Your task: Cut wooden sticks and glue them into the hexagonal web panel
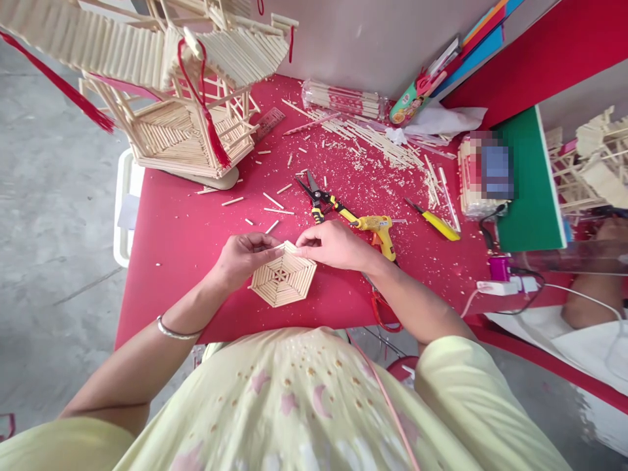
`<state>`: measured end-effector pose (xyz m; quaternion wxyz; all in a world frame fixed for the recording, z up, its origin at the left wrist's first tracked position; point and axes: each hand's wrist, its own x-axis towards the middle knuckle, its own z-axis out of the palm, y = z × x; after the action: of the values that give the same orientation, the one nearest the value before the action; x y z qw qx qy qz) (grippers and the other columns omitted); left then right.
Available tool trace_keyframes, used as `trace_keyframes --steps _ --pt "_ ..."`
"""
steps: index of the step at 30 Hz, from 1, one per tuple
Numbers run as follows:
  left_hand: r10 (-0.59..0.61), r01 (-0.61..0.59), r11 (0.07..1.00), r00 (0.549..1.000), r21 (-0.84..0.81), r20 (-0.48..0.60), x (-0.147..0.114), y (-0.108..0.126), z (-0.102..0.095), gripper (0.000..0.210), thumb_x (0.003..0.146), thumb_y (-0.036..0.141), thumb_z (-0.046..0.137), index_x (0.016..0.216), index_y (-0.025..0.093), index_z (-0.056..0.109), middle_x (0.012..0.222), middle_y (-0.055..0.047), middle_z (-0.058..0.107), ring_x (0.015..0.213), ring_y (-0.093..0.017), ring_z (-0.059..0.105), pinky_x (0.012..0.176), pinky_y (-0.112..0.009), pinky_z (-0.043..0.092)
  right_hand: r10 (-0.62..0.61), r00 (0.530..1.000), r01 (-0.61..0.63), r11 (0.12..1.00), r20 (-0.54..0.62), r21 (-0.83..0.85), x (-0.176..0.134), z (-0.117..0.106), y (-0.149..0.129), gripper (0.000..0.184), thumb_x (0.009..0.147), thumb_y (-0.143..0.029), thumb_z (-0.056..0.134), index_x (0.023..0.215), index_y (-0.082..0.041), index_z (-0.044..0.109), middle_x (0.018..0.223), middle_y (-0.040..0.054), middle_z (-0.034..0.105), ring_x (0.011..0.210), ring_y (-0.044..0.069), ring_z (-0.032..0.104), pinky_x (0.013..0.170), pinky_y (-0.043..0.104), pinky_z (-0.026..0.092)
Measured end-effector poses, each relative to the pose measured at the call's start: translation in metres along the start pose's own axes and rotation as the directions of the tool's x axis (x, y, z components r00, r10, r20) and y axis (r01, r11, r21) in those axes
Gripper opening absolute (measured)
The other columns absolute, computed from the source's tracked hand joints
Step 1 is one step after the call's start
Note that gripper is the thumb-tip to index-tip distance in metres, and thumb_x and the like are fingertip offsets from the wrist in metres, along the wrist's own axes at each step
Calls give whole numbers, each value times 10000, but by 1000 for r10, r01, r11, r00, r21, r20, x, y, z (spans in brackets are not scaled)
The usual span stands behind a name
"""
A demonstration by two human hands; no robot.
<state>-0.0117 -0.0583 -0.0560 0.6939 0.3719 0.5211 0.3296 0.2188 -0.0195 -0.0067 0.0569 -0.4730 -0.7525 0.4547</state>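
Observation:
A flat hexagonal panel of thin wooden sticks (283, 278), laid in rings around a small star-shaped centre, is near the table's front edge. My left hand (243, 258) pinches its upper left edge between thumb and fingers. At the upper right edge, my right hand (331, 245) has thumb and fingertips closed together by the rim; whether a small stick is between them is hidden. Just beyond my right hand lie black-and-yellow cutting pliers (316, 196) and a yellow glue gun (377, 230). Short cut sticks (279, 210) are scattered past my left hand.
A large stick-built pavilion with red tassels (191, 131) stands at the back left. Long loose sticks (373, 140) and crumbs cover the back. A yellow-handled knife (436, 222), a green board (532, 190) and a power adapter with cables (500, 286) are on the right. A person's arm shows far right.

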Motion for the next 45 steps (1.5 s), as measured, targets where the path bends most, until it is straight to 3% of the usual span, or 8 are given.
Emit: trace_keyframes --steps 39,45 --pt "-5 5 1000 1000 0 -23 -3 2 1 386 622 428 937 838 153 773 732 -48 765 623 -175 707 606 -266 572 32 999 -33 999 -27 -28 -3 5 -5 207 912 -363 694 897 -187 801 801 23 754 727 131 625 636 260 346" --pt "1 0 1000 1000 -14 16 0 -5 -3 379 652 422 926 875 154 776 750 -49 768 635 -175 707 604 -262 567 12 999 -13 1000 -43 -6 -5 6 -4 208 921 -361 690 924 -184 799 835 31 772 742 136 648 656 257 370"
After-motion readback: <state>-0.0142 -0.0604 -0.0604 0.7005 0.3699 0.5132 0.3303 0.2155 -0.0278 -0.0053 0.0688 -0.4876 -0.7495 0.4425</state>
